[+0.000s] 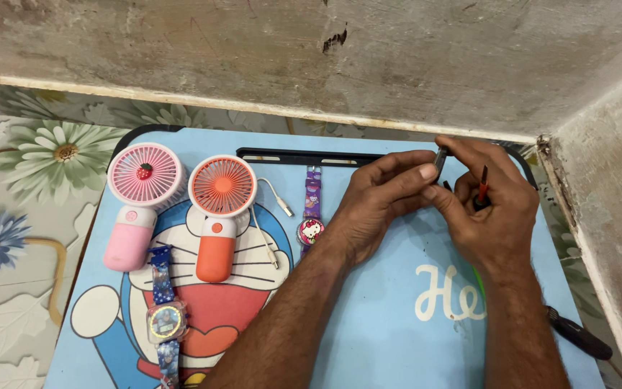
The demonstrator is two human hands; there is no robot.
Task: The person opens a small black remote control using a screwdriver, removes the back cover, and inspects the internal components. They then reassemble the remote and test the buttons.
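The scene is evenly and fairly brightly lit by soft, diffuse light that seems to come from above and slightly to the left — no hard glare anywhere. The blue table [368, 317] carries only a faint sheen, and weak, short shadows sit under the forearms and beside the two small fans. Colours are saturated and clean. Focus holds across most of the frame; the fingertips look slightly soft, perhaps from motion. The wall edges bow a little toward the corners — mild wide-angle distortion.
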